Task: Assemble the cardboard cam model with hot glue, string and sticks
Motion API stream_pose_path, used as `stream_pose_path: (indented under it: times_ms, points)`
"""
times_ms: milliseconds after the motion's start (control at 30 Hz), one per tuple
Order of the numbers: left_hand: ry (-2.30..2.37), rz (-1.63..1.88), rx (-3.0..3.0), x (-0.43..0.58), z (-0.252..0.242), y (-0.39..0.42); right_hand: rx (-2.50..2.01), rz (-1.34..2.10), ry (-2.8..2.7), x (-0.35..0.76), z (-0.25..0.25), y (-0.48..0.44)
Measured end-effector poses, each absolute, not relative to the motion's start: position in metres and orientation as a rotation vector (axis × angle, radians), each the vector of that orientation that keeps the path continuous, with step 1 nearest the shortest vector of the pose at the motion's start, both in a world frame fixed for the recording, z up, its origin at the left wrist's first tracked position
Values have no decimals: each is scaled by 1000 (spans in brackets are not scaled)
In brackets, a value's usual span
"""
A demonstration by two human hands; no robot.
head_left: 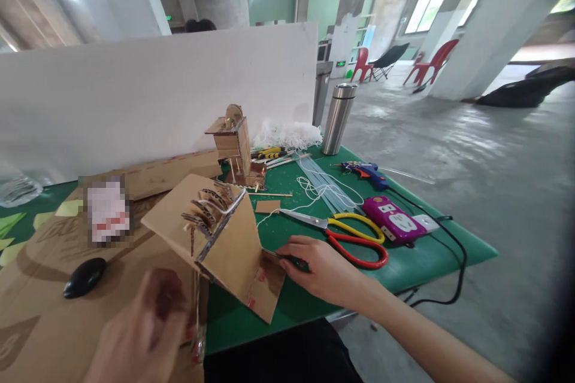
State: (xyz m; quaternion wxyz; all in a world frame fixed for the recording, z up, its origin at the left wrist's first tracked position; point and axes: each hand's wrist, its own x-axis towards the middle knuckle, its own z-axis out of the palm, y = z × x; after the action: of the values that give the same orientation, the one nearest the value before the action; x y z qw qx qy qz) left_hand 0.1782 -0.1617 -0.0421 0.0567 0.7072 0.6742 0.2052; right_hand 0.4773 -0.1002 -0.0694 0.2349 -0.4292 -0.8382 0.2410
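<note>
A hand-built cardboard model [233,251] stands tilted at the table's front, with a slotted top where several corrugated cardboard pieces [209,209] stick up beside a dark glued seam. My right hand [314,266] pinches the edge of its lower right panel between thumb and fingers. Close to the model's left side, my left hand [148,323] is raised over a large cardboard sheet [148,251]. Motion blurs its curled fingers, so I cannot see whether they hold anything. Big scissors [332,224] with red and yellow handles lie just beyond my right hand.
Behind stands a smaller cardboard tower [236,146]. On the right are glue sticks [326,182], white string [309,185], a blue glue gun [366,173], a purple power strip [393,218] and a steel bottle [340,119]. A black mouse [84,278] lies left; a white board [157,96] rises behind.
</note>
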Motion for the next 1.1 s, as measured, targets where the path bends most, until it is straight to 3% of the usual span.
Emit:
stream_pose_path:
  times_ms: [167,667,900,1100]
  points:
    - [1940,587,2183,220,-61,-170,-1187,655,-2291,476,-70,-102]
    - [1650,599,2507,239,-54,-143,-1346,612,-2148,464,-78,-115]
    - [1595,598,2204,238,-49,-127,-1449,586,-2083,463,-84,-131]
    - [1541,553,2103,233,-43,-122,-1524,310,-1968,447,-94,-142]
